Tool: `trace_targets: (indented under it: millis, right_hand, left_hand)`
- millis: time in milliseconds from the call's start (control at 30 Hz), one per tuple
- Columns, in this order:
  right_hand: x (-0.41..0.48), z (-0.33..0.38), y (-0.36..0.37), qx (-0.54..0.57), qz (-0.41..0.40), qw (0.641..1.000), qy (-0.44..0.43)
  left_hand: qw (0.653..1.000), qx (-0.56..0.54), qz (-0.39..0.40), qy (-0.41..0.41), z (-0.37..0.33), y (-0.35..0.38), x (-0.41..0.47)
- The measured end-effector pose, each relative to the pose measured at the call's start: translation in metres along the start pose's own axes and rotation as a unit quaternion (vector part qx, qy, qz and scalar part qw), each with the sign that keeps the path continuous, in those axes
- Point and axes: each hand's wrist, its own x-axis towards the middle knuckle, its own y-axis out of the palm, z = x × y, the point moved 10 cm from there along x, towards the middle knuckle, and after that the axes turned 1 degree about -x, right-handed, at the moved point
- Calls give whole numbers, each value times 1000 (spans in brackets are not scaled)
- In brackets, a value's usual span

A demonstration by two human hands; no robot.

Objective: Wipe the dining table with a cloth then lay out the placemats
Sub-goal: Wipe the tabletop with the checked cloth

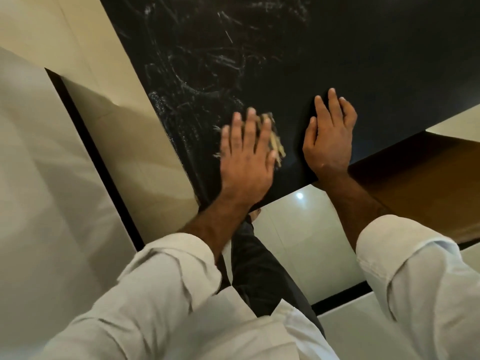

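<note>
The dining table [363,61] has a glossy black top, and its near corner lies under my hands. My left hand [246,154] presses flat on a tan, frayed cloth [276,145] close to the table's left edge, its fingers spread over the cloth. Only the cloth's right fringe shows past the fingers. Pale wet streaks [197,74] cover the left part of the top beyond the cloth. My right hand [328,136] rests palm down on the bare top beside the cloth, by the near edge, holding nothing. No placemat is in view.
Cream floor tiles [306,235] with a dark inlaid stripe [98,157] surround the table. A brown wooden surface [428,183] sits below the table's right near edge. My dark trouser leg [259,261] stands just under the corner.
</note>
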Motion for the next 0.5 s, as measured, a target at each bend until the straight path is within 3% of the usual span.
trace_targets:
  millis: [100, 267, 500]
  right_hand:
    - [1, 0, -1, -4, -7, 1000, -11]
    - [2, 1, -2, -2, -23, 1000, -16]
    - [3, -1, 1, -13, -23, 1000, -13]
  left_hand:
    - [996, 2, 51, 75, -20, 21, -52]
    - [997, -2, 58, -40, 77, 19, -116]
    - [987, -21, -17, -160, 154, -31, 23]
